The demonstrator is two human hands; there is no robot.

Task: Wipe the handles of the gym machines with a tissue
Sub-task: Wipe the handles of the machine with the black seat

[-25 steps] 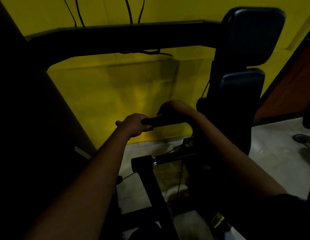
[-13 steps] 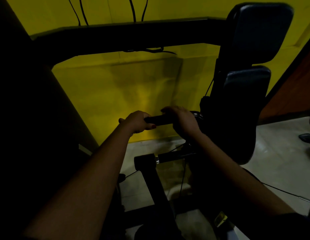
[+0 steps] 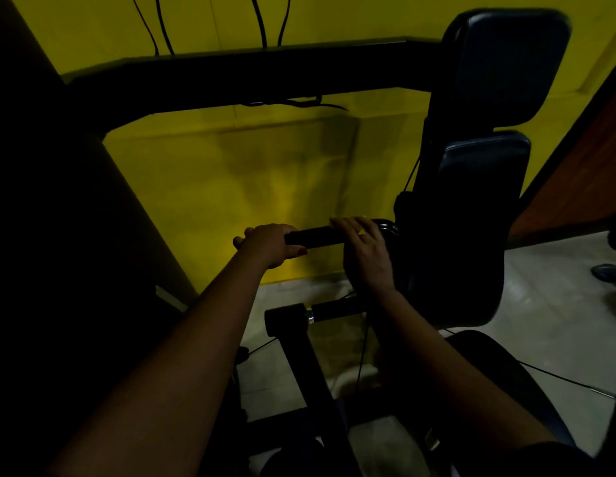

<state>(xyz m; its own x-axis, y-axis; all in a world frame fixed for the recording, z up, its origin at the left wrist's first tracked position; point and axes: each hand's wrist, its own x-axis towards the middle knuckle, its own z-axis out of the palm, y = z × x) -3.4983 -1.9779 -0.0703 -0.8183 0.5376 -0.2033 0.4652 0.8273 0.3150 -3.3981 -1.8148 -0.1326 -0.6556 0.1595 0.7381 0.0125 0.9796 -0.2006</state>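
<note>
Dim shot, head view. Both arms are stretched forward. The left forearm (image 3: 182, 356) comes in from bottom left and the right forearm (image 3: 437, 366) from bottom right. They converge on one bar.

Low on the machine, a small tag (image 3: 432, 443) is too dark to read. Just below the hands is a second lower bar (image 3: 334, 309) with a chrome ring (image 3: 310, 319), lying roughly level. Neither hand touches it.

The left hand (image 3: 270, 246) is knuckles up, its fingers wrapped tight round the free left end of the handle (image 3: 315, 236). The thumb is tucked under, with a red nail showing.

The right hand (image 3: 366, 259) shows its back to the camera, wrist dropped below the bar. Its fingers (image 3: 351, 222) are hooked over the top of the handle, close together, near the right end. Something pale shows at the fingertips. Whether that is the tissue cannot be told.

The handle is a black bar with its long axis left to right, nearly level and tilted slightly up to the right. Its right end meets a round hub on the machine, and a bare stretch shows between the two hands.

Right of the hub are two dark pads, a lower pad (image 3: 485, 173) and an upper pad (image 3: 512, 63), stacked upright.

A black beam (image 3: 265, 74) crosses above. Behind it, on a yellow wall (image 3: 248, 173), cables (image 3: 261, 18) hang down. A pale floor (image 3: 557, 321) shows at right.
</note>
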